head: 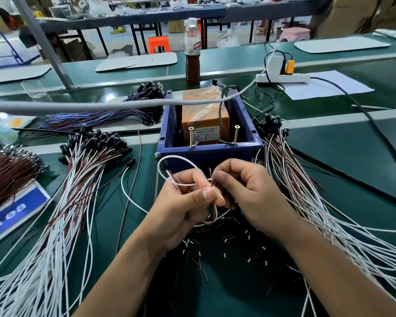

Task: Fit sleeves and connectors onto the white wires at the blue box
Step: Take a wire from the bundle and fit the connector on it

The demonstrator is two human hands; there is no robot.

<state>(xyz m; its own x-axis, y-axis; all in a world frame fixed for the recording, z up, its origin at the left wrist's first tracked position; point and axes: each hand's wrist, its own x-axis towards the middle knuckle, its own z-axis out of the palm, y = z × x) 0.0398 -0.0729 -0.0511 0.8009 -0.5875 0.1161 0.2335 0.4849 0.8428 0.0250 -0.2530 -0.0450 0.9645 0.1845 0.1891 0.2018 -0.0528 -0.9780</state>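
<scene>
Two bare hands are seen from above, held together over a green mat (226, 282) just in front of a blue box (209, 154). The left hand (183, 207) is curled, with thumb pressed against forefinger, pinching a white wire (181, 159) and a brown wire (213, 216) side by side. The white wire rises from this pinch in a loop toward the box front and curves back across the fingers; a small black connector (164, 165) sits on the loop's left side. The right hand (245, 191) is curled too, its fingertips meeting the left hand's at the wire ends, where a short brown tip sticks up between them. Exactly what the right fingertips pinch cannot be told.

Inside the box stands an orange block (204, 115) wrapped in tape, and two brass screws (191, 137) stand upright at the box's near wall. Short white and brown sleeve pieces (224, 255) are scattered on the mat beneath the wrists.

To the left a large bundle of white and brown wires (62, 213) with black ends is fanned out; a similar bundle (306, 197) is spread to the right. Blue and purple wires (101, 116) lie behind on the left. A bottle (192, 53) of brown liquid stands behind the box, and a grey cable (101, 106) crosses the view above it.
</scene>
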